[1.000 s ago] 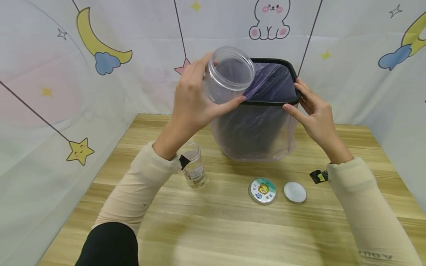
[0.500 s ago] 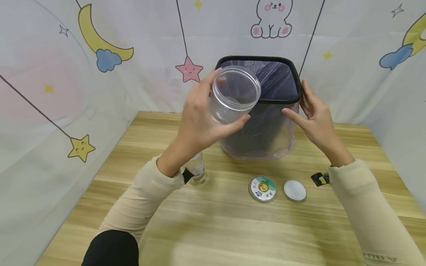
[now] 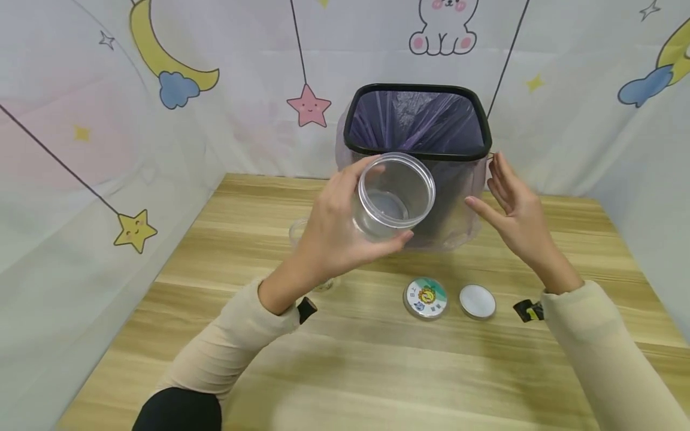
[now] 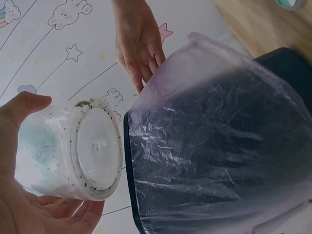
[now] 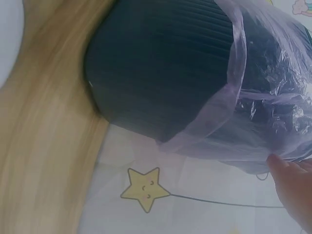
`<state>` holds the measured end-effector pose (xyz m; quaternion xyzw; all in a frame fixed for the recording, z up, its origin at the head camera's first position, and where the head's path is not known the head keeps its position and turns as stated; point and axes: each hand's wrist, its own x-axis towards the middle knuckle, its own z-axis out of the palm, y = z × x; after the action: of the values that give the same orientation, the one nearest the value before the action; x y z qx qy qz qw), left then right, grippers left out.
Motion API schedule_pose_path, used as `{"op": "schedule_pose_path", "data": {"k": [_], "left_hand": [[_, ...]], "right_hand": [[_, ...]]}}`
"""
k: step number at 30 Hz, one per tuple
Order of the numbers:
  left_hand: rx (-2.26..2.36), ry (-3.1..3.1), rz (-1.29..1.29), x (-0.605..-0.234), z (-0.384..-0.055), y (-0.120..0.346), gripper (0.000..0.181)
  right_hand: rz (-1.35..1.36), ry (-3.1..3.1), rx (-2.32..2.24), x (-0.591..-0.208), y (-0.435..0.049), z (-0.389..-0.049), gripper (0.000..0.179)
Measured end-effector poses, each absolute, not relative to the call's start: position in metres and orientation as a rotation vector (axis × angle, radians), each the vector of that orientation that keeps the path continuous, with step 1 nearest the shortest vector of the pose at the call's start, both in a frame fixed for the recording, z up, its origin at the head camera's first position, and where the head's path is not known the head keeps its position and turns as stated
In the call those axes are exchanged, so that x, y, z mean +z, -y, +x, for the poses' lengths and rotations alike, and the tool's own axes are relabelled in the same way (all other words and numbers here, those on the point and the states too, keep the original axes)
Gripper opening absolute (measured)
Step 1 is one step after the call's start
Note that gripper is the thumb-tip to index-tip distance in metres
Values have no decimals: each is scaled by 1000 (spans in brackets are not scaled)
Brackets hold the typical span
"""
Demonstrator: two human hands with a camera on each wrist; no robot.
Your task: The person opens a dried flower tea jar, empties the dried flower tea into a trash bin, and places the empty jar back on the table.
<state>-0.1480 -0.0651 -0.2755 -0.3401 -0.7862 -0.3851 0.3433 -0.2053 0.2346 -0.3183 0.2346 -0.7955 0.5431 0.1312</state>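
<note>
My left hand (image 3: 336, 230) grips a clear, lidless plastic jar (image 3: 385, 206) around its side, mouth tilted up toward the head camera. In the left wrist view, small dark specks cling around the jar's base (image 4: 97, 146). Behind it stands a dark trash bin (image 3: 420, 88), its black rim over a translucent purple bag (image 4: 209, 131). My right hand (image 3: 520, 218) is beside the bin's right side, fingers extended and thumb apart. Whether it touches the bag cannot be told. A second clear jar (image 3: 296, 230) is mostly hidden behind my left hand and wrist.
On the wooden table (image 3: 377, 371) lie a round lid with a colourful printed label (image 3: 426, 297) and, to its right, a plain white lid (image 3: 477, 300). A patterned white cloth (image 3: 259, 90) hangs behind and at the sides.
My left hand has brought the jar from over the bin's left rim down and toward me, in front of the bin. My right hand has left the rim and lowered slightly.
</note>
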Motion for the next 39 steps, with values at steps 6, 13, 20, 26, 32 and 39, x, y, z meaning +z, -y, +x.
{"op": "schedule_pose_path", "data": {"k": [6, 13, 20, 26, 32, 39], "left_hand": [[-1068, 2093, -890, -294, -139, 66, 90], [-1138, 2199, -815, -321, -131, 70, 93], [-1178, 2332, -757, -347, -128, 76, 93], [-1217, 2460, -743, -364, -130, 79, 93], [-1236, 2611, -675, -380, -136, 76, 94], [-1254, 2722, -600, -400, -143, 75, 97]], "right_hand": [[677, 2319, 1598, -332, -241, -195, 84], [725, 2335, 1630, -348, -245, -180, 84], [802, 2371, 1623, -362, -247, -171, 79], [798, 2455, 1550, -369, -248, -161, 71], [766, 2480, 1539, -378, -254, -152, 70], [765, 2511, 1492, -393, -258, -143, 68]]}}
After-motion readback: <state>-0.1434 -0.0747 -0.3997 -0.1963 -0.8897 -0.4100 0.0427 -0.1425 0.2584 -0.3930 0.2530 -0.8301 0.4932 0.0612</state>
